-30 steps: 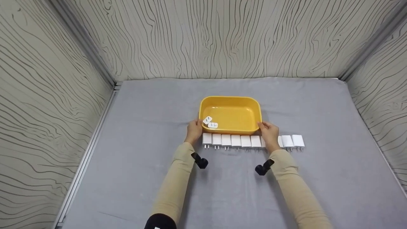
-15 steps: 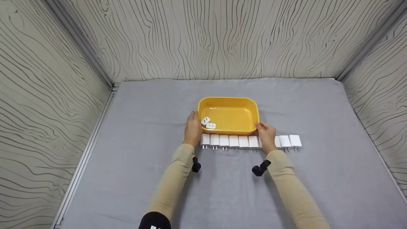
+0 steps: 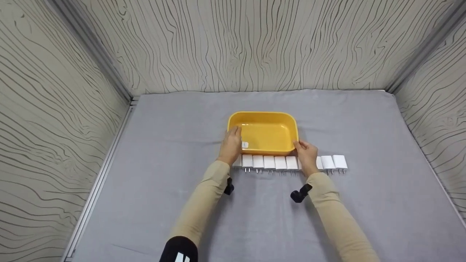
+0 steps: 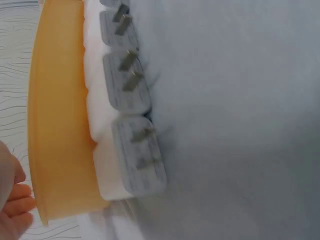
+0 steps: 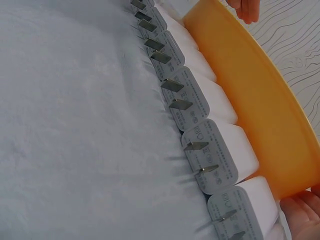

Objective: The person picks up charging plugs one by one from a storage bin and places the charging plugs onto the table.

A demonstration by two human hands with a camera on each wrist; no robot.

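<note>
A yellow plastic basin (image 3: 271, 150) stands behind a row of white charger plugs (image 3: 269, 162), its near wall close against them. My left hand (image 3: 230, 146) reaches over the basin's near left corner, fingers extended, and appears beyond the wall in the left wrist view. It hides part of the corner; one charger plug (image 3: 245, 145) inside the basin shows beside it. With thumb and fingers, my right hand (image 3: 306, 154) pinches the basin's near right rim. Metal prongs (image 5: 180, 104) on the row point toward me in the right wrist view.
Grey cloth (image 3: 262, 218) covers the table. Wood-patterned panels (image 3: 233, 43) rise at the back and both sides, with metal posts (image 3: 98, 51) at the corners. My right forearm passes over part of the plug row, hiding some plugs.
My left hand has let go of the basin's left rim and moved up and right over the corner, covering one of two plugs inside. My right hand stays at the rim.
</note>
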